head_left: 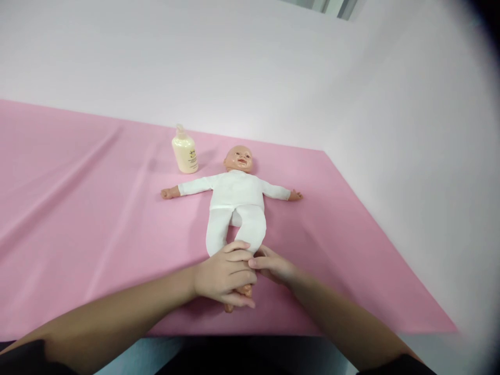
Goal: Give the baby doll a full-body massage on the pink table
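Doll: a baby doll [236,200] in a white top and white leggings lies face up on a pink sheet [78,208], arms spread wide, head toward the far wall, feet toward the person.
Left hand: the left hand [224,276] is curled over the doll's feet, fingers wrapped across them, gripping; one bare doll foot [229,308] peeps out beneath the hand.
Right hand: the right hand [273,265] rests at the doll's lower leg, just beside the left hand and touching it, fingers bent; whether it grips the leg cannot be told.
Bottle: a cream-coloured pump bottle [185,151] stands upright near the doll's head, just beyond its outstretched arm.
Sheet: it spreads under the doll, lightly creased away from the bottle side.
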The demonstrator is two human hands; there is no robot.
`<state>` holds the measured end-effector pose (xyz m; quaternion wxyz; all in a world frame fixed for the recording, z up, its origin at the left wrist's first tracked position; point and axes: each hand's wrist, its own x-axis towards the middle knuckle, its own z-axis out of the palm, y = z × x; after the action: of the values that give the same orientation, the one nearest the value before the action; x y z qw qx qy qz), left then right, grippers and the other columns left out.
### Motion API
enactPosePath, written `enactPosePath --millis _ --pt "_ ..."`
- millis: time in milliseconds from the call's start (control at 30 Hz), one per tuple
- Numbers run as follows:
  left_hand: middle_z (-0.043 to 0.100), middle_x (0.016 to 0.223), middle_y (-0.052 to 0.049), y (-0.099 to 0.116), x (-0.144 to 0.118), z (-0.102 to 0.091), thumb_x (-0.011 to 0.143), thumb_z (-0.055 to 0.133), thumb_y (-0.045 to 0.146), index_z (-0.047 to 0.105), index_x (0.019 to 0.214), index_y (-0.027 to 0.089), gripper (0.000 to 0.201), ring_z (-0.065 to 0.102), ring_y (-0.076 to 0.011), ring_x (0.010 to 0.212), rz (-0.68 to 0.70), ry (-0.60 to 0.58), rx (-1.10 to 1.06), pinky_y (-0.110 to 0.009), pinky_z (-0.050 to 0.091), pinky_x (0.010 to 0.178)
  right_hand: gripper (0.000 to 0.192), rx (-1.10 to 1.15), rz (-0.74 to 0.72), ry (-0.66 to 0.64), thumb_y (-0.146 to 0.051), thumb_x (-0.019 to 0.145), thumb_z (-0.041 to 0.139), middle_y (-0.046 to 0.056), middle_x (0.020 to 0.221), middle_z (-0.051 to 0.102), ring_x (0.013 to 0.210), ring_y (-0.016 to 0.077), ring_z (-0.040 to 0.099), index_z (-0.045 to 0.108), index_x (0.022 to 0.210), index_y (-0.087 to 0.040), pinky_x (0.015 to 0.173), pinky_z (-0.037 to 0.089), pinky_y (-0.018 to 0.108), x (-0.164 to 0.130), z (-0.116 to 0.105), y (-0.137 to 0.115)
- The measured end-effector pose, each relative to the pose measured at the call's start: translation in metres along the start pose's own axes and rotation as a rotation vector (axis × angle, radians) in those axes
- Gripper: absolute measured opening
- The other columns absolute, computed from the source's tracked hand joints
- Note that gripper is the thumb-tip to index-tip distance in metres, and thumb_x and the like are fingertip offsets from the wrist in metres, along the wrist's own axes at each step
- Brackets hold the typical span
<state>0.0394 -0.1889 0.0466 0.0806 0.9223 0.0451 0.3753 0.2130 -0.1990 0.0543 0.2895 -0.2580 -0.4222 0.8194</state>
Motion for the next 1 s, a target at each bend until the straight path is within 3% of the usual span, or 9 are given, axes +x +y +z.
enactPosePath --millis 300,633,1000 --pt "0.062 0.076 0.0 -0.0011 -0.0021 -0.0019 0.096 0.021 0.041 0.055 0.086 0.02 0.041 0.052 -0.0144 0.093 -0.019 -0.02 -0.091 -0.035 0.022 0.107 0.045 0.027 0.003 -0.005 -0.029 0.068 0.075 0.004 0.094 0.066 0.091 0.0151 0.062 0.06 0.108 -0.013 0.085 0.044 0.03 0.0013 -0.0002 0.0004" --pt "0.061 0.068 0.002 -0.0008 0.0045 0.0003 0.078 0.061 0.05 0.055 0.08 0.018 0.033 0.055 -0.0135 0.084 0.033 0.082 -0.012 -0.031 0.027 0.105 0.042 0.072 0.02 0.007 -0.026 0.069 0.075 0.003 0.093 0.065 0.091 0.0141 0.061 0.061 0.107 -0.016 0.083 0.045 0.028 -0.0011 0.003 -0.002" --pt "0.062 0.068 0.003 0.0014 0.0053 -0.001 0.077 0.063 0.048 0.056 0.081 0.019 0.03 0.057 -0.0119 0.081 0.024 0.044 0.022 -0.031 0.028 0.104 0.045 0.063 0.03 0.02 -0.028 0.066 0.077 0.004 0.091 0.066 0.088 0.0148 0.062 0.061 0.106 -0.013 0.081 0.046 0.028 0.0004 0.0027 -0.001"
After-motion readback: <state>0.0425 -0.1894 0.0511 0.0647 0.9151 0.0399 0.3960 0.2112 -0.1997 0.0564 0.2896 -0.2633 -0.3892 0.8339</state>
